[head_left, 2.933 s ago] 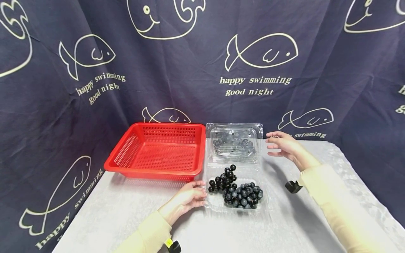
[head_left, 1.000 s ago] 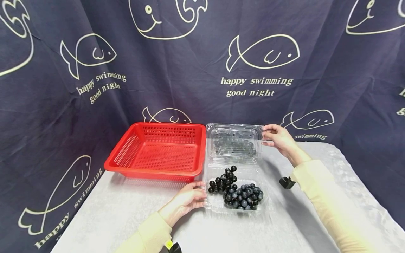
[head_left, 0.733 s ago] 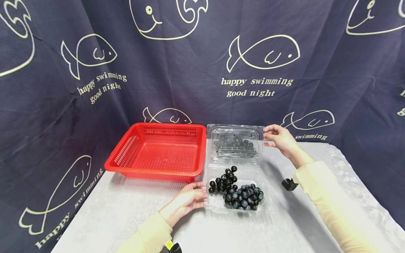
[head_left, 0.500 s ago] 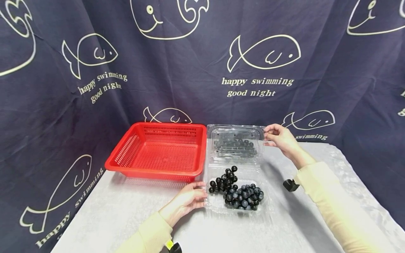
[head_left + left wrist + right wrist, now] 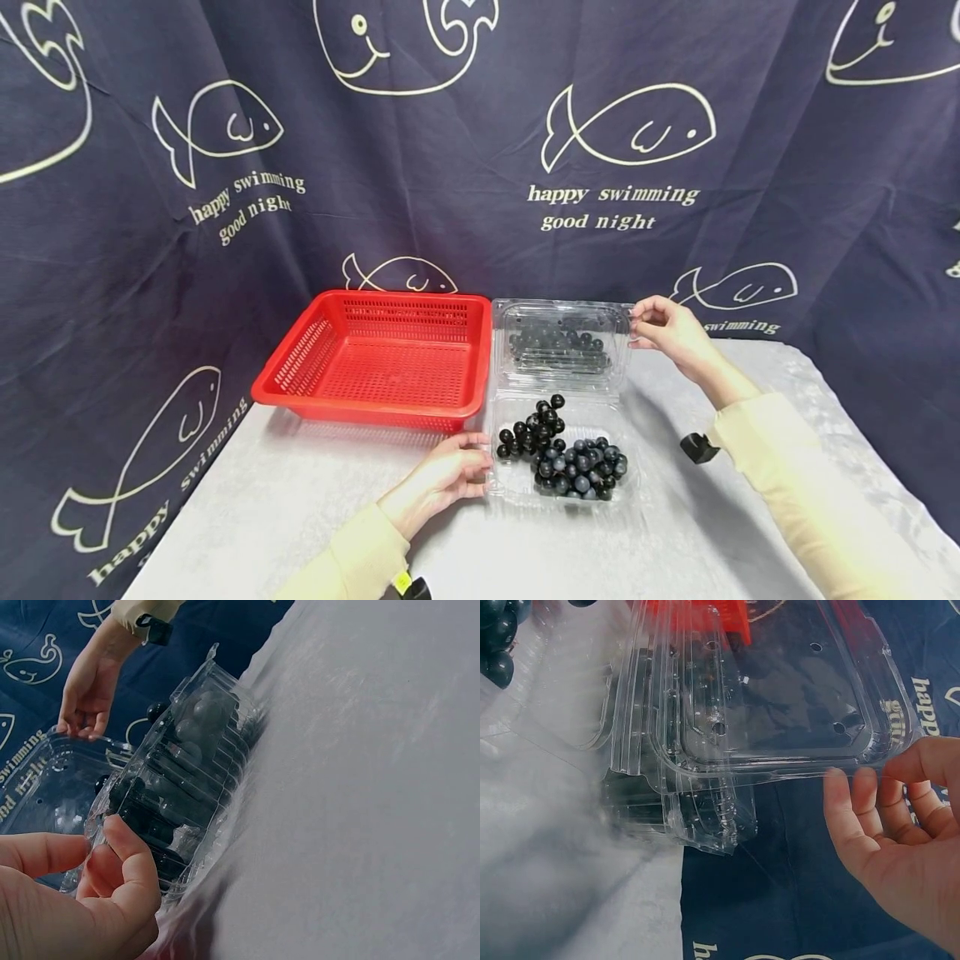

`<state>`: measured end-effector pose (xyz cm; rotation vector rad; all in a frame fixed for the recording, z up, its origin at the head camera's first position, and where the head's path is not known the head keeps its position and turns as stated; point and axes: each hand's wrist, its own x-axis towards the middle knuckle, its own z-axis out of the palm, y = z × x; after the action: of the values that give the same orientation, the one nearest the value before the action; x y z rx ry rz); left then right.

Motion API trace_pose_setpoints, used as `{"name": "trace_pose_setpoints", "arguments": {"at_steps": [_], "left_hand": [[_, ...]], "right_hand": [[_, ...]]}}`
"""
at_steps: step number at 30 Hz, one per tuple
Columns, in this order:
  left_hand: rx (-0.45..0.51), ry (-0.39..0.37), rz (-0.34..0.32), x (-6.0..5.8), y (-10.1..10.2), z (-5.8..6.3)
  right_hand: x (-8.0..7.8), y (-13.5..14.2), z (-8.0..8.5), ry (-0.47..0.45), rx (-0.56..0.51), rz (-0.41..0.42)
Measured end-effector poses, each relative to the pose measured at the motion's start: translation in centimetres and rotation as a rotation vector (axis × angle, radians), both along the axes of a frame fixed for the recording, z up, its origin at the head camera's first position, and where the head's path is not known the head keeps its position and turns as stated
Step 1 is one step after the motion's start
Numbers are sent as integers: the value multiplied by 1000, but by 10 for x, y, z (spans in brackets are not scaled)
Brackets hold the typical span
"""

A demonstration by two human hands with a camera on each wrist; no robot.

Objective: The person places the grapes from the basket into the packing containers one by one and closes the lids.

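Note:
A clear plastic clamshell box [image 5: 517, 483] lies unfolded on the table, its tray holding bunches of dark grapes [image 5: 579, 468]. My left hand [image 5: 446, 473] pinches the rim at the tray's left side; the left wrist view shows thumb and finger right at that rim. My right hand [image 5: 675, 329] pinches the right edge of the raised lid [image 5: 562, 310], seen closely in the right wrist view with the fingertips [image 5: 838, 784] on the lid's edge. Through the lid show more dark grapes [image 5: 558, 343], in a second clear box [image 5: 705, 817] standing behind it.
A red perforated basket [image 5: 367, 410] stands directly left of the boxes. A grey-white cloth [image 5: 262, 500] covers the table. Behind it hangs a dark blue curtain [image 5: 465, 167] with fish drawings.
My right hand has come in from the right and taken hold of the lid's edge. The lid has tipped up slightly toward me. My left hand stays at the tray's rim.

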<state>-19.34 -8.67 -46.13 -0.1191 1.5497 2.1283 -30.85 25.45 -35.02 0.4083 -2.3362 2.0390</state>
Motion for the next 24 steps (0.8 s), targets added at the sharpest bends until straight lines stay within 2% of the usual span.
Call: {"name": "trace_pose_setpoints", "arguments": {"at_steps": [11,24], "left_hand": [[8,-11,-5,2,-2,-1],[19,2,-22,4,-5,-2]], "right_hand": [[8,0,-2,68,14,-8],[19,3,-7,129,83,-32]]}}
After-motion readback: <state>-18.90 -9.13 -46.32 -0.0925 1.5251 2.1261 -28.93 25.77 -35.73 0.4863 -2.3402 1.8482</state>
